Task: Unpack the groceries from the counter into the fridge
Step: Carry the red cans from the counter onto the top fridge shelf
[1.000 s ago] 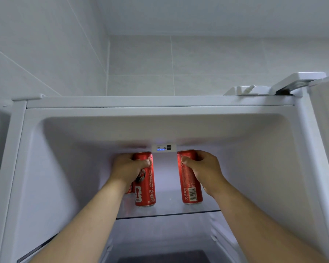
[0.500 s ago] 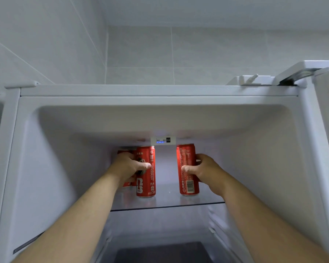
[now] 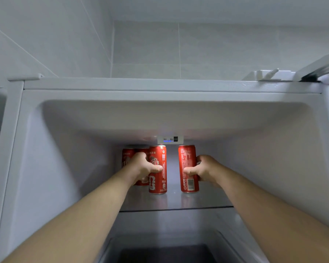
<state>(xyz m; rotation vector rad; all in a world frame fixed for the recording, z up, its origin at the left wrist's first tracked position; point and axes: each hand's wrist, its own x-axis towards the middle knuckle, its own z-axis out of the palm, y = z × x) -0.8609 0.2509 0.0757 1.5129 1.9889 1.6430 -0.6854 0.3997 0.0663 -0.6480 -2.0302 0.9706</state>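
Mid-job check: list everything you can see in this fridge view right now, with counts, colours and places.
fridge: one, white, open
glass shelf: one, clear, upper fridge
left can: one, red, upright on shelf front
right can: one, red, upright beside it, apart
back cans: two showing, red, behind left can
control panel: one, white, blue-lit, above cans
tiled wall: grey, above fridge
left hand: one, grips left can
right hand: one, grips right can

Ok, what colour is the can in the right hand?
The can is red with white print, best seen in the head view.
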